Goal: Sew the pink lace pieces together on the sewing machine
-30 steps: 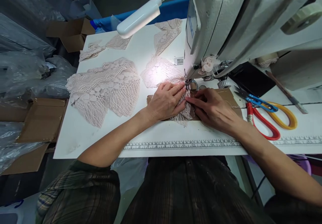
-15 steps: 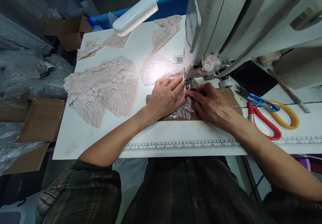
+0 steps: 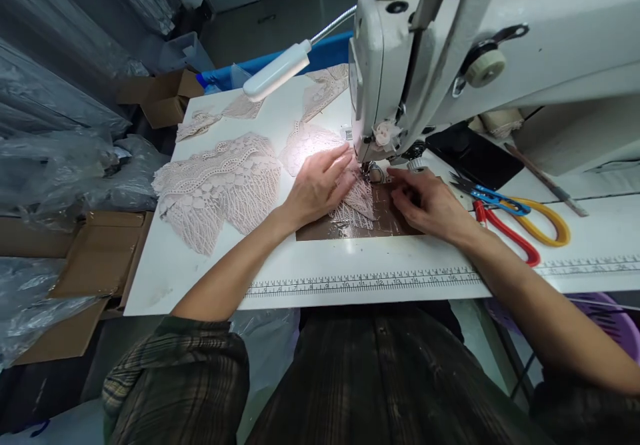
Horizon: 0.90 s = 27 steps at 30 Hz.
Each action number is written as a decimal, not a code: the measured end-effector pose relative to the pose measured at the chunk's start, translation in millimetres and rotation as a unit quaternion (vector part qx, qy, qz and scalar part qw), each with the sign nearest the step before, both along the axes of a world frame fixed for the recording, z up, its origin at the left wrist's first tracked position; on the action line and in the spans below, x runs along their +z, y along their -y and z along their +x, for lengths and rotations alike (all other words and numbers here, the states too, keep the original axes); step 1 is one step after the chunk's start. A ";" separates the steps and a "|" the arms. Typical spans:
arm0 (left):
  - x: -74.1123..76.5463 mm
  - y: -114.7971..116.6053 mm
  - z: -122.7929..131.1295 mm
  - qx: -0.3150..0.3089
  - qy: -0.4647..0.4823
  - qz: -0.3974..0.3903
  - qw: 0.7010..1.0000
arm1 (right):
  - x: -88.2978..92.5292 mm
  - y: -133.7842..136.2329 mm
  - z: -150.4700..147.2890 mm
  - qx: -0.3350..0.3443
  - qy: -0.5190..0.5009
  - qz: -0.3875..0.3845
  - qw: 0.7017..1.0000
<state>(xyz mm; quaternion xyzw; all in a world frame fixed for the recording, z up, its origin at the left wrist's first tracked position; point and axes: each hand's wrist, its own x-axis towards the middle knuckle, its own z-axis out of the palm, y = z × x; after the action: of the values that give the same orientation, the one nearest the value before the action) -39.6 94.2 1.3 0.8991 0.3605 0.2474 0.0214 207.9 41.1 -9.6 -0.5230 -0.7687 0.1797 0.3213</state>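
Note:
Under the sewing machine's presser foot (image 3: 375,173) lies a piece of cream lace (image 3: 361,198), partly hidden by fingers. My left hand (image 3: 320,185) rests flat on that lace, left of the needle area, fingers stretched out. To the right of the foot is my right hand (image 3: 430,205), apart from the lace. Its index finger reaches toward the foot and its thumb stands away from it, with nothing visible between them. Beneath the lace is a brown shiny plate (image 3: 400,221).
Larger lace pieces (image 3: 220,185) lie on the white table's left. Blue-handled snips (image 3: 500,199), red-and-yellow-handled scissors (image 3: 555,228) and a dark flat object (image 3: 475,155) lie at right. A white lamp (image 3: 277,71) hangs above. A printed ruler (image 3: 360,283) runs along the front edge.
My right hand has moved right, off the lace, and its fingers have parted. My left hand has shifted slightly left with the lace. The camera view has also tilted.

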 end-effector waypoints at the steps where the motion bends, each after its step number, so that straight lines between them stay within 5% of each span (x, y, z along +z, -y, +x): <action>1: 4.6 -2.1 -4.3 -0.003 0.014 0.007 1.000 | 1.4 0.3 2.2 0.006 -0.008 -0.012 1.000; 6: 21.3 2.6 -16.8 -0.117 -0.004 -0.055 0.992 | 9.3 7.7 6.2 0.070 -0.019 -0.021 0.997; 10: 17.4 15.5 -12.4 -0.200 0.004 -0.123 0.972 | 11.4 12.3 -0.2 0.123 0.017 0.018 0.992; 21: 1.2 19.0 -12.5 -0.153 0.071 -0.202 0.965 | 10.7 7.6 2.3 0.138 0.041 0.039 0.989; 27: -2.4 26.6 -4.9 -0.136 0.132 -0.111 0.976 | 20.7 4.1 -11.5 0.162 0.065 -0.013 0.985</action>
<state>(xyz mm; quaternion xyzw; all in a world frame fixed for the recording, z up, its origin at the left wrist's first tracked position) -44.5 67.5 -1.1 0.8914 0.2536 0.3171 0.2016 196.3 37.0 11.2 -0.4061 -0.8602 0.2051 0.2304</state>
